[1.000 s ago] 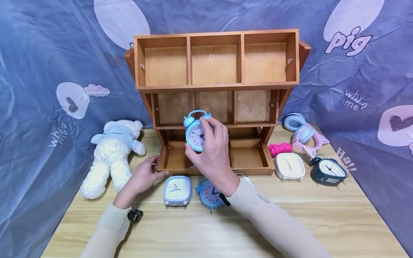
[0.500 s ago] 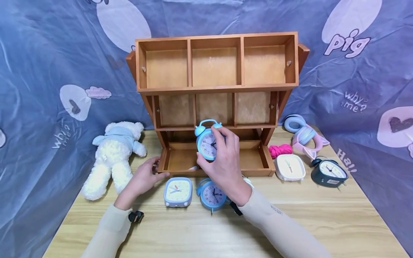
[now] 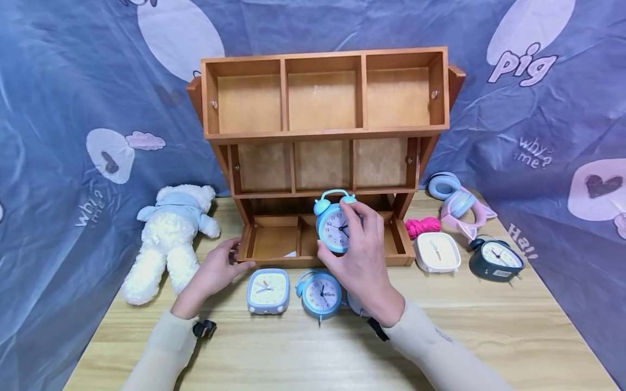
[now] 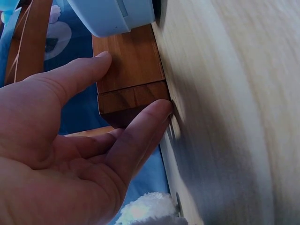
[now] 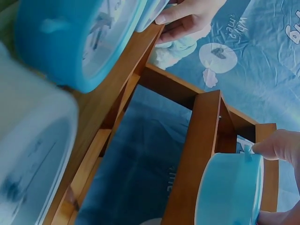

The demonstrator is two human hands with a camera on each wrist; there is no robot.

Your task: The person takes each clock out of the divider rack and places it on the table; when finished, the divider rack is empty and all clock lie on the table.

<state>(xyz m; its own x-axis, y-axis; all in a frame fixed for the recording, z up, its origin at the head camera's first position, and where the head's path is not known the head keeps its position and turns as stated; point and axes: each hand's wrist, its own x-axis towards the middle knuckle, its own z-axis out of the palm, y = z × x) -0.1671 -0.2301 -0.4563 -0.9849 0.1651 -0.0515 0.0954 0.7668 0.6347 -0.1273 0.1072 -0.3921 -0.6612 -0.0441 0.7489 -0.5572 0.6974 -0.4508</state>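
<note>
In the head view, my right hand (image 3: pixel 364 255) pinches a light blue twin-bell alarm clock (image 3: pixel 333 228) between thumb and fingers, upright in front of the lowest tier of a wooden shelf (image 3: pixel 325 131). The right wrist view shows the side of this alarm clock (image 5: pixel 227 187), with thumb and finger at its edge. My left hand (image 3: pixel 215 277) holds the front left corner of the shelf's bottom tray; in the left wrist view the thumb lies on the front face of the wood (image 4: pixel 129 61) and fingers touch its end.
Before the shelf stand a square blue clock (image 3: pixel 269 290), another blue twin-bell clock (image 3: pixel 321 295) and a clock partly behind my right wrist. A plush bear (image 3: pixel 168 239) lies left. Pink yarn (image 3: pixel 424 226), a white clock (image 3: pixel 437 253), a dark green clock (image 3: pixel 496 259) and headphones (image 3: pixel 462 205) sit right.
My right hand has carried the light blue alarm clock right and down, from the shelf's left-middle to the bottom tier's right-middle. My left hand has stayed at the tray corner.
</note>
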